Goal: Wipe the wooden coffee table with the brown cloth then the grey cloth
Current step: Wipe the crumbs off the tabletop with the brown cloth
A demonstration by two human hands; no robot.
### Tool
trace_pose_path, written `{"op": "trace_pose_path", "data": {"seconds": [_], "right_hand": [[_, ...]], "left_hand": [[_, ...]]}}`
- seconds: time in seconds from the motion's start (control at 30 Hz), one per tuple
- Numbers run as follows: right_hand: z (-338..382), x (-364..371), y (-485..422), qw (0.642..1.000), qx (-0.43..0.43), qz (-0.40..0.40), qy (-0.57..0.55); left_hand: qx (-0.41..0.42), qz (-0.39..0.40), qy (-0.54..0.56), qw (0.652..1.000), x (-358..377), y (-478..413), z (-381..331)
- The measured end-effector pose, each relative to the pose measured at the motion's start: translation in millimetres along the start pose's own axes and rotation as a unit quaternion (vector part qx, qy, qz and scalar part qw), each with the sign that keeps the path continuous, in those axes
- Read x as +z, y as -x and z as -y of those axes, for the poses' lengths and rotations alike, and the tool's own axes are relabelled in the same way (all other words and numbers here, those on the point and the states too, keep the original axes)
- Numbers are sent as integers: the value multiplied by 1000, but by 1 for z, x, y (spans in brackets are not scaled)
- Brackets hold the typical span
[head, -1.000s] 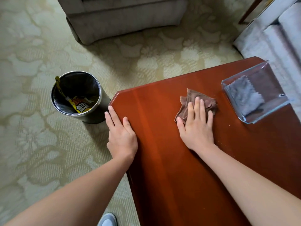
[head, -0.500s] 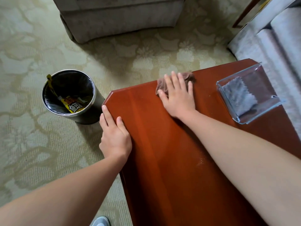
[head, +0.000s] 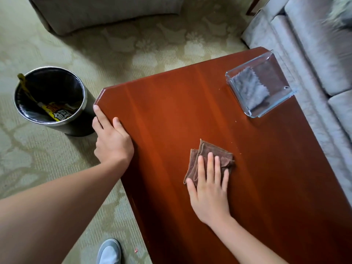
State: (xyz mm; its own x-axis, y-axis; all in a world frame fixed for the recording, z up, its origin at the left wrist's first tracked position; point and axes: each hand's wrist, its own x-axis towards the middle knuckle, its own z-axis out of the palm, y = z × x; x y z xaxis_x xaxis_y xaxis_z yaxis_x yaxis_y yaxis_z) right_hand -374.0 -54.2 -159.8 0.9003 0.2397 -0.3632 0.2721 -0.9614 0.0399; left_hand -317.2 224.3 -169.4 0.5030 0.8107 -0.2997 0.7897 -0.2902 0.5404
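The reddish wooden coffee table (head: 171,111) fills the middle and right of the head view. A folded brown cloth (head: 207,155) lies on its middle, pinned flat under the fingers of my right hand (head: 209,189). My left hand (head: 111,140) rests palm down on the table's left edge near the cut corner, fingers spread, holding nothing. A grey cloth (head: 249,88) lies inside a clear glass dish (head: 285,92) at the table's far right corner.
A round metal bin (head: 83,103) with a black liner and a yellow wrapper stands on the patterned carpet just left of the table. A grey sofa (head: 314,44) runs along the right, an armchair (head: 106,14) stands at the back. A grey shoe (head: 108,252) shows below.
My right hand has slid the brown cloth from the table's far edge back toward me to the middle. My left hand stays on the left edge.
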Motion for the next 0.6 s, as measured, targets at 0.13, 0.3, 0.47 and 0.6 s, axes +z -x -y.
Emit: {"op": "trace_pose_path", "data": {"seconds": [0.13,0.3,0.47,0.6], "right_hand": [[49,-22,-53,998,-37,-20,-49],[119,-50,-145,995,-60,-56,-49],[85,-43,-128,993,-92,-64,-35],[15,-23,-83,994,-78,-71,-36]], "left_hand": [[-4,-18,-16,1000,4,0,1],[5,-33,-16,999,5,0,1],[119,-65,-61,989,10,-5,8],[351,-44,-149,924,10,-3,6]]}}
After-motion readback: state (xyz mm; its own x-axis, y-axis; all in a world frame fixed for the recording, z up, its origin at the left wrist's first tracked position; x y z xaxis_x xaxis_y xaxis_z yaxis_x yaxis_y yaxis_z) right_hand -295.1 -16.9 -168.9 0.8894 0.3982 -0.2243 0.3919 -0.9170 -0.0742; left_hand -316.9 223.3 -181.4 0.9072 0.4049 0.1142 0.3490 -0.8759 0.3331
